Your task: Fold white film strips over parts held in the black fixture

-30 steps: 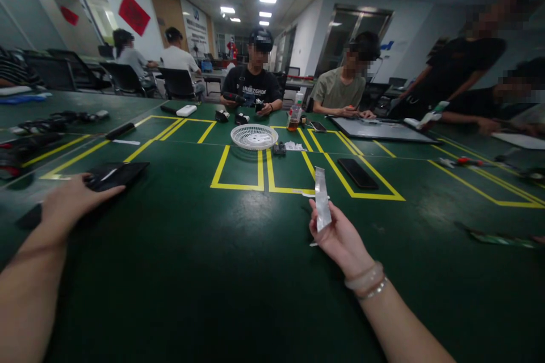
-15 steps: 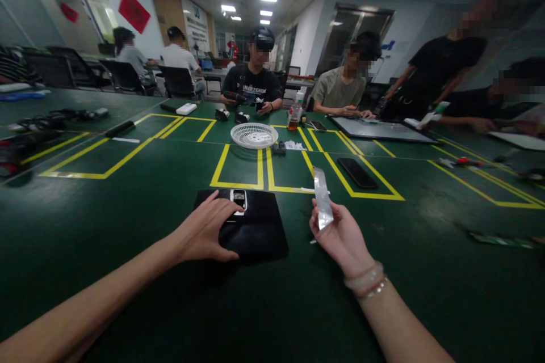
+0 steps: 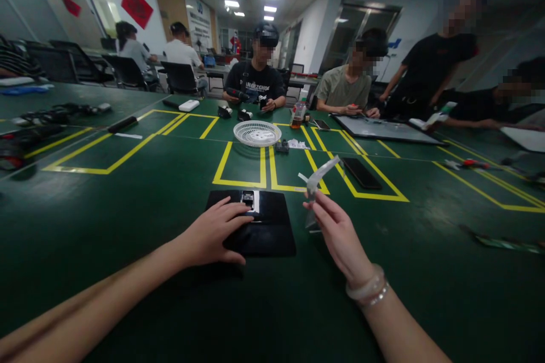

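Observation:
A flat black panel (image 3: 268, 238) with a crease across it lies on the green table in front of me. Near its far edge is a cutout with a silvery surround (image 3: 255, 202). My left hand (image 3: 217, 232) rests on the panel's left part, fingers spread, fingertips by the cutout and thumb along the near side. To the right of the panel, my right hand (image 3: 336, 227) pinches a thin silvery strip of film (image 3: 320, 174) between thumb and fingers. The strip is bent, one end pointing up to the right, the other hanging below the fingers.
Beyond my hands are a white plastic basket (image 3: 258, 134), a small grey part (image 3: 281, 146), a dark phone (image 3: 361, 173) and a bottle (image 3: 297, 116). Yellow tape (image 3: 238, 184) marks the table (image 3: 170, 204). Co-workers sit across; one holds a power drill (image 3: 236, 93).
My right hand has turned, and the strip in it has gone from straight and upright to bent. My left hand has flattened out more on the panel.

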### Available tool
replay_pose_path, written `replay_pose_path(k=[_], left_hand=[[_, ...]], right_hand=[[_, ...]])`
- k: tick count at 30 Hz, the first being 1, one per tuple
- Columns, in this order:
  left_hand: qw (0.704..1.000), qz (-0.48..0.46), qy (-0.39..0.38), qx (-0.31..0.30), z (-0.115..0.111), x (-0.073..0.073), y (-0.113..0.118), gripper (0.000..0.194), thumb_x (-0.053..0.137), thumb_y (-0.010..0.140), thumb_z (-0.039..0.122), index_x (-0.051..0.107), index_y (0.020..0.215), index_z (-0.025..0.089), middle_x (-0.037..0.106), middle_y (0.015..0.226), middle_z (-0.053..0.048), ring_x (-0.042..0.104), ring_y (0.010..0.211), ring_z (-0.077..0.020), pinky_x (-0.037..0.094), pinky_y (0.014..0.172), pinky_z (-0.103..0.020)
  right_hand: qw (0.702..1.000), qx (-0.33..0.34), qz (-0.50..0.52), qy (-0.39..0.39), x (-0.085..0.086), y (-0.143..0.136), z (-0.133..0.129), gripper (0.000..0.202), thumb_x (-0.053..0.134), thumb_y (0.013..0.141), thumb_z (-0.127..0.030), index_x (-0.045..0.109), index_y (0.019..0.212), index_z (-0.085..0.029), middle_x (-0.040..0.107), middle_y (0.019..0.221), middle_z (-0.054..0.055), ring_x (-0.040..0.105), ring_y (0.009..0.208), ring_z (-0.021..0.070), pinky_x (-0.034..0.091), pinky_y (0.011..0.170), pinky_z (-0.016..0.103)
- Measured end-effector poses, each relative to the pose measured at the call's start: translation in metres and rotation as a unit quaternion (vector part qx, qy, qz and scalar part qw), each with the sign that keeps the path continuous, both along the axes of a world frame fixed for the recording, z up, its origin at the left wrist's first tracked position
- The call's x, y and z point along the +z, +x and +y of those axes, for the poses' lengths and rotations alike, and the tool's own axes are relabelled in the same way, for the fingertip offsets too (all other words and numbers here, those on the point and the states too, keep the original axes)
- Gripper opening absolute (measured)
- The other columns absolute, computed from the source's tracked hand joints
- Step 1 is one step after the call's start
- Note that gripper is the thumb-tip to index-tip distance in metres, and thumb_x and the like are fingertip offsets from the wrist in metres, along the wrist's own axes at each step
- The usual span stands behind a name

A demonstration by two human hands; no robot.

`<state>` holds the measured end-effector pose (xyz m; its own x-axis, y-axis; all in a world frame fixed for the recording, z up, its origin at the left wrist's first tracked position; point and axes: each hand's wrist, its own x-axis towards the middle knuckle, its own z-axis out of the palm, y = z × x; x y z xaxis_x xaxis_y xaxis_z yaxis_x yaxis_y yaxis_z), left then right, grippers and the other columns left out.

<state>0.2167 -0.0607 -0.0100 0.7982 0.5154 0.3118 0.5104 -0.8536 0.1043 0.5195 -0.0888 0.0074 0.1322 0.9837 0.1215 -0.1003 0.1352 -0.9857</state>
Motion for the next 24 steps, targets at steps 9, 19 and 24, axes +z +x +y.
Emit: replay_pose_path(k=[9, 19, 24], left_hand=[[0.962, -0.058, 0.251, -0.094, -0.019, 0.007, -0.001, 0.029, 0.056, 0.100, 0.026, 0.062, 0.128, 0.022, 0.061, 0.127, -0.002, 0.055, 0.120, -0.0186, 0.023, 0.122, -0.035], [0.995, 0.030, 0.076, -0.052, -0.008, -0.004, 0.011, 0.027, 0.071, 0.088, 0.037, 0.070, 0.106, 0.016, 0.069, 0.100, -0.005, 0.064, 0.093, -0.0223, 0.041, 0.101, -0.041], [0.999, 0.023, 0.039, -0.015, -0.009, -0.001, 0.010, 0.038, 0.074, 0.085, 0.042, 0.067, 0.115, 0.020, 0.065, 0.118, -0.006, 0.060, 0.110, -0.0259, 0.035, 0.109, -0.044]], right_hand=[[0.800, 0.146, -0.545, 0.205, -0.007, -0.014, -0.013, 0.037, 0.049, 0.097, -0.017, 0.062, 0.128, -0.033, 0.063, 0.133, 0.005, 0.059, 0.116, 0.0231, 0.044, 0.099, 0.050], [0.720, 0.166, -0.648, 0.184, -0.003, -0.023, -0.023, 0.030, 0.054, 0.095, -0.027, 0.067, 0.121, -0.035, 0.055, 0.142, 0.004, 0.041, 0.138, 0.0290, 0.028, 0.113, 0.060], [0.714, 0.161, -0.653, 0.196, -0.004, -0.023, -0.023, 0.031, 0.054, 0.096, -0.029, 0.064, 0.125, -0.034, 0.054, 0.144, 0.005, 0.039, 0.140, 0.0292, 0.025, 0.114, 0.061]])
